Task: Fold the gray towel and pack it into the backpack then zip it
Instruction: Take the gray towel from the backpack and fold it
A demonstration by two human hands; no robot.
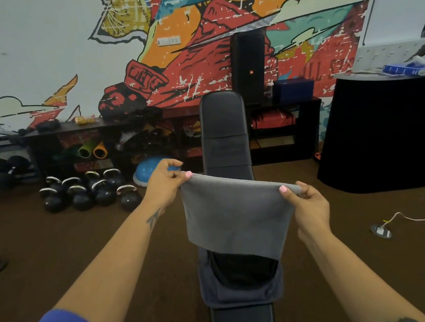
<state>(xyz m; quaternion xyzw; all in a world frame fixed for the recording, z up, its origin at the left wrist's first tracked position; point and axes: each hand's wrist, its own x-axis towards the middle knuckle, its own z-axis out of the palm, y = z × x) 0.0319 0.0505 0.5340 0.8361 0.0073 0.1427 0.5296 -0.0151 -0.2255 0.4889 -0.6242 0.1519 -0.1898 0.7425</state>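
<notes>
Left hand (pixel 165 182) and right hand (pixel 307 203) each pinch a top corner of the gray towel (pixel 236 215), held up between them, hanging doubled. Directly below the hands: dark backpack (pixel 241 281), mouth open, lying on the black bench (pixel 226 132) — towel's lower edge hangs just over the opening. Beyond the left hand, kettlebells (pixel 90 190) and a blue balance dome (pixel 147 171) on the floor. Right of the right hand, bare brown carpet (pixel 354 226), then a black-draped table (pixel 383 130) — a white cord (pixel 408 214) trails there.
</notes>
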